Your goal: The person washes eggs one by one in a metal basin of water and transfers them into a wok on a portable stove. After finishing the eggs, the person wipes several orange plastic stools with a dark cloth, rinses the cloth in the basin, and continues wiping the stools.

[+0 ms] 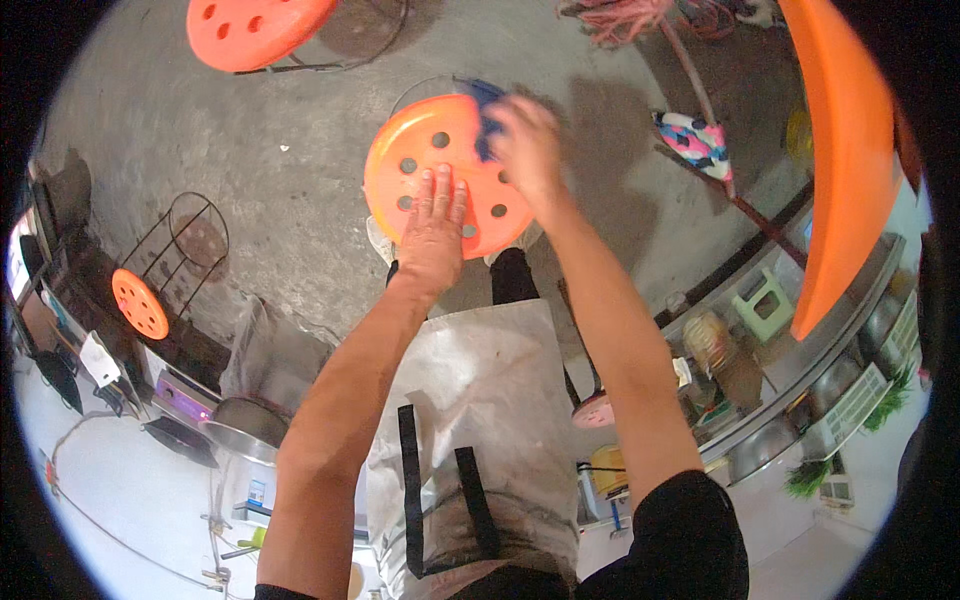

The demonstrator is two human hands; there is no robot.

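An orange round stool seat (386,157) with several holes is in front of me, above the floor. My left hand (435,232) lies flat on its near part, fingers together, gripping nothing. A dark blue cloth (487,127) covers part of the far right of the seat. My right hand (529,142) is blurred and bent over the cloth's right side; whether its fingers hold the cloth cannot be told. Part of a round metal ring shows beyond the seat.
A larger orange stool (259,26) stands at the upper left and a small one (140,304) farther left. A mop (686,64) is at the upper right. An orange curved panel (847,165) hangs in view at right. A green plastic stool (765,304) stands by the right-hand counter.
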